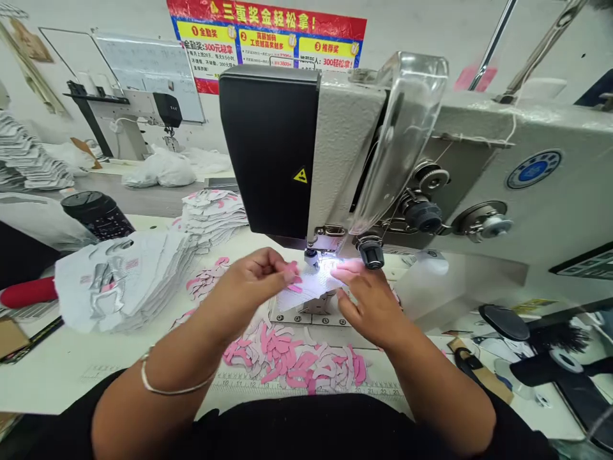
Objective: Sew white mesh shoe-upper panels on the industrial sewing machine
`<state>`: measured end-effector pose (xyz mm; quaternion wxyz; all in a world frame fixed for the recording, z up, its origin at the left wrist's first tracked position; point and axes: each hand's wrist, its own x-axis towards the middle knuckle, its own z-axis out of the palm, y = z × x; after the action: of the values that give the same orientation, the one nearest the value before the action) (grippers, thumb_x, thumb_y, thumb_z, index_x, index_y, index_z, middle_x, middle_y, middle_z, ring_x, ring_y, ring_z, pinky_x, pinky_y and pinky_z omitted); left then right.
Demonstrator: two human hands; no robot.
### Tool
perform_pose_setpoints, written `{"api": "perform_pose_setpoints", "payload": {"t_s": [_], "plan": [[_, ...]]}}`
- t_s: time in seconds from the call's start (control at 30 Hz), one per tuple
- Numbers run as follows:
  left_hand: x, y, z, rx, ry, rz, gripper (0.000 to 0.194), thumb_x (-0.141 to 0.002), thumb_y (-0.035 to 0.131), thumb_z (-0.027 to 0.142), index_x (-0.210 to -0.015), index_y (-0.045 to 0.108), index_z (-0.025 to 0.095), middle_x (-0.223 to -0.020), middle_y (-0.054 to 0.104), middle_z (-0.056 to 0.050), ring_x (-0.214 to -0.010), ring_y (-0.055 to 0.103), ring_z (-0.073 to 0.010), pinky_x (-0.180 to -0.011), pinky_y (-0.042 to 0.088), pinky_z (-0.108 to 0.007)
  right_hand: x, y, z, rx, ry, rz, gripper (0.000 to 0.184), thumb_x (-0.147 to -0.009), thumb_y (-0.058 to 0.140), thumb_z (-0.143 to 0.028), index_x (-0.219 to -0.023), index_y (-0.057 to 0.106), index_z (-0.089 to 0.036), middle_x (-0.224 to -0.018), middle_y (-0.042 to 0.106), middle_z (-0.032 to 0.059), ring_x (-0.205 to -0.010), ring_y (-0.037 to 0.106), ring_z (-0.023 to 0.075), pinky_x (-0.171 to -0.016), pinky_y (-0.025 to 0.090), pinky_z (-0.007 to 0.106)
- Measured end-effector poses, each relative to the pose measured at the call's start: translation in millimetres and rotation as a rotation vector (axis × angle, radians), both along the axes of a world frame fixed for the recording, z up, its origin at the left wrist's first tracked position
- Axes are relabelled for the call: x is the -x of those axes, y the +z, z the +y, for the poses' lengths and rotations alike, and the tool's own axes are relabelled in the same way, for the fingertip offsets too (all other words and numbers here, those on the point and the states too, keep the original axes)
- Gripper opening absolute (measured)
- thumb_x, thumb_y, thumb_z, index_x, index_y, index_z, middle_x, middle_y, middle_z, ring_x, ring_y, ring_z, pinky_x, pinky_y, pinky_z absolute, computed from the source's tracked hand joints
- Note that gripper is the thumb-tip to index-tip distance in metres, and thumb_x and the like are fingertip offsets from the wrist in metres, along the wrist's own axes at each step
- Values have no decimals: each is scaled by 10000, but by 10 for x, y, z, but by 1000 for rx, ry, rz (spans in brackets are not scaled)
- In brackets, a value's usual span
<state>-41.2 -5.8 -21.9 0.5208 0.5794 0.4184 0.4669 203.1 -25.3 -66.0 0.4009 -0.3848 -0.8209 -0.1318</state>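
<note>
Under the lit needle area of a sewing machine [349, 160] lies a white fabric piece [309, 287]. My left hand [261, 278] is at its left edge, thumb and fingers pinched on a small pink strip [293, 271]. Another bit of pink shows on the fabric just below those fingertips. My right hand [368, 300] rests on the right side of the fabric, fingers stretched toward the needle and thumb apart. A heap of pink and white strips [297, 358] lies on the table in front of the machine, between my forearms.
Stacked white cut pieces [138, 275] stand on the left, with a second stack [213, 214] behind. More pink strips [205, 281] lie beside my left hand. A black cup [98, 214] stands far left. Black tools and a tape roll [567, 361] lie at right.
</note>
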Motion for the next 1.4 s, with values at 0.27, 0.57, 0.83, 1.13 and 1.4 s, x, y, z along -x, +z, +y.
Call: {"api": "perform_pose_setpoints", "payload": {"t_s": [0.27, 0.57, 0.83, 1.13, 1.4], "plan": [[-346, -201, 105, -87, 78, 245, 205, -793, 685, 396, -822, 626, 202, -859, 591, -8, -723, 520, -144, -658, 405, -276, 107, -208, 148, -49, -1, 73, 306, -899, 561, -113, -1187, 591, -214, -1147, 691, 83, -1150, 609, 246, -987, 494, 466], [-304, -311, 114, 51, -62, 102, 275, -795, 707, 435, -798, 575, 194, -746, 520, 28, -656, 447, -111, -595, 354, -243, 125, -291, 59, -115, 50, 149, 384, -833, 587, -40, -1166, 626, -226, -1141, 696, 70, -1136, 621, 244, -972, 511, 461], [-280, -302, 149, 39, -40, 220, 314, -786, 707, 489, -782, 580, 202, -743, 562, 15, -644, 485, -127, -589, 386, -262, 118, -292, 69, -132, 58, 152, 411, -823, 581, -24, -1183, 618, -219, -1133, 698, 77, -1121, 628, 249, -954, 515, 461], [-328, -313, 118, 29, -10, 230, 290, -789, 693, 464, -785, 572, 200, -743, 562, 13, -649, 489, -131, -598, 391, -263, 101, -260, 48, -136, 53, 95, 427, -882, 606, -79, -1241, 633, -309, -1137, 671, 53, -1112, 607, 216, -926, 496, 401], [-424, -209, 116, 137, 7, 15, 289, -712, 749, 337, -874, 545, 212, -734, 520, 43, -650, 495, -117, -589, 381, -238, 122, -235, 24, -84, 28, 101, 392, -883, 589, -72, -1201, 665, -289, -1101, 674, 66, -1073, 613, 226, -915, 501, 422]]}}
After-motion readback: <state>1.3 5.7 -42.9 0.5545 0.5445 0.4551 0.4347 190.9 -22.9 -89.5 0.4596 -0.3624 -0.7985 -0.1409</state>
